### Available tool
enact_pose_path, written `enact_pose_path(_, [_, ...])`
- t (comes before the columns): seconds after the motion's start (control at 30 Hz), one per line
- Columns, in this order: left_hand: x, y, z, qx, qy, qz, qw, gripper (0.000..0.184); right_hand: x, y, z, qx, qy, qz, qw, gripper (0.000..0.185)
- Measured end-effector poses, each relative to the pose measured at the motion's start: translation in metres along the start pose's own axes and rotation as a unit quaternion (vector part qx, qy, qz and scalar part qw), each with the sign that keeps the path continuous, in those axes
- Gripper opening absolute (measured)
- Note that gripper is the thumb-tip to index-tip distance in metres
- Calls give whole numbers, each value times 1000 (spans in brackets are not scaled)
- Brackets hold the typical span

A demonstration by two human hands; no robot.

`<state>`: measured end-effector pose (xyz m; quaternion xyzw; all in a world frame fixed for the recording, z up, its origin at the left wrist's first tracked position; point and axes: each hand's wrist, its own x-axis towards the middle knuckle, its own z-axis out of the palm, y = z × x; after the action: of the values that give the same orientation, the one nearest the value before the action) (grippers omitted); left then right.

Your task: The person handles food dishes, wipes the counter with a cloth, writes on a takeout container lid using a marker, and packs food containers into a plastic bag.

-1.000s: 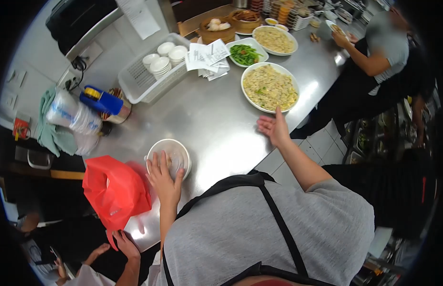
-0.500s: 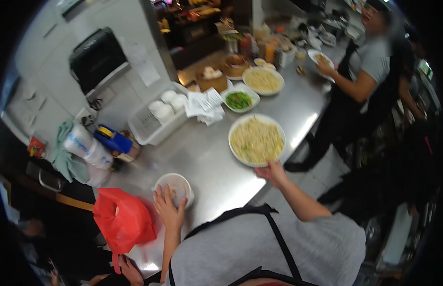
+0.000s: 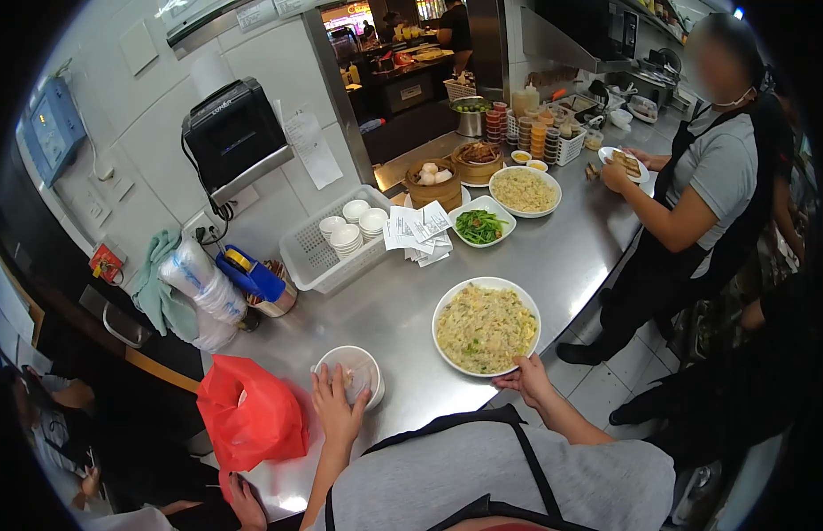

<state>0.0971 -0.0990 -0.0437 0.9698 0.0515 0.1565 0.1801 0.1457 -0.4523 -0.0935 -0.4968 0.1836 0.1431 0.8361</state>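
Pinching the near rim of the rice plate (image 3: pixel 495 283) on the bench (image 3: pixel 367 314) with the right hand (image 3: pixel 533 382). Resting the left hand (image 3: pixel 339 414), spread, on the tub (image 3: pixel 367 367) left of the rice plate. Behind the rice plate, greens (image 3: pixel 482 227).

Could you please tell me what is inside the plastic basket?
Stacks of small white dishes sit in the basket; anything directly beneath them is hidden.

The only view comes from a camera worn on the person's head, facing forward and down from close above the steel counter (image 3: pixel 402 305); its wide, round-edged picture spans the grey shirt (image 3: pixel 509 478) below to the wall (image 3: pixel 146 124) beyond.
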Motion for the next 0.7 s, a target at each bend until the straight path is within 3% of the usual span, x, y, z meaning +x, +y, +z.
enact_pose_path(0.27, [0, 0, 0, -2, -8, 5, 1000, 69, 23, -45, -52, -2, 113, -142, 983, 34])
enact_pose_path(0.5, [0, -2, 5, 7, -3, 18, 1000, 67, 90, -70, -108, 103, 143, -219, 960, 41])
enact_pose_path(0.7, [2, -5, 6, 14, -5, 30, 999, 66, 127, -109, -108, 92, 232, -211, 945, 34])
